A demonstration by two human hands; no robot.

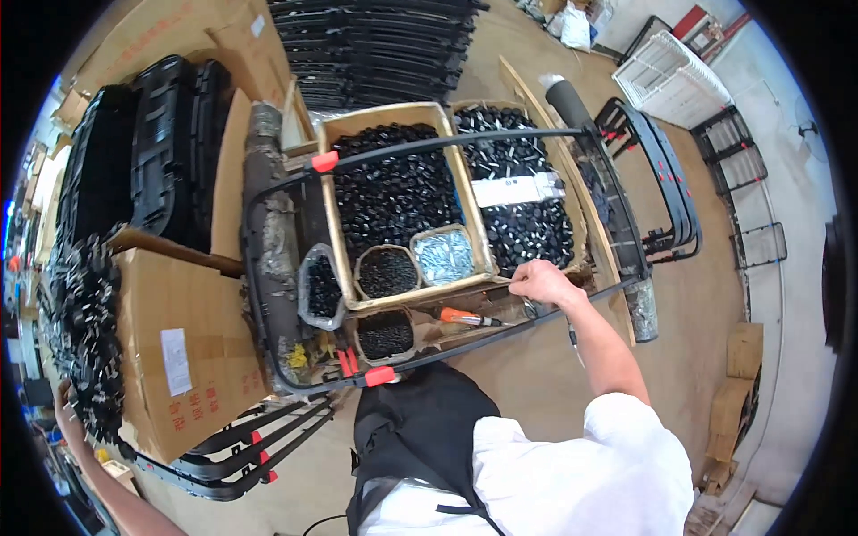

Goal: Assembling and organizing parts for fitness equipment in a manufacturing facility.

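My right hand (543,283) is at the near right corner of the big cardboard tray, its fingers pinched together. What they hold, if anything, is too small to make out. Just below them lies a dark metal tool (531,309), partly hidden. Left of it, on the wooden ledge, rests an orange-handled screwdriver (466,317). A long black frame with red clips (429,143) lies across the bench, passing over the trays. Far to the left, my left hand (70,416) is beside a heap of small black parts (85,330); its fingers are mostly hidden.
The cardboard tray (489,255) holds black caps, plus smaller tubs of dark screws (386,272) and silvery screws (444,255). Cardboard boxes (183,348) stand at the left. More black frames (657,179) lean at the right; long black parts (375,54) are stacked behind.
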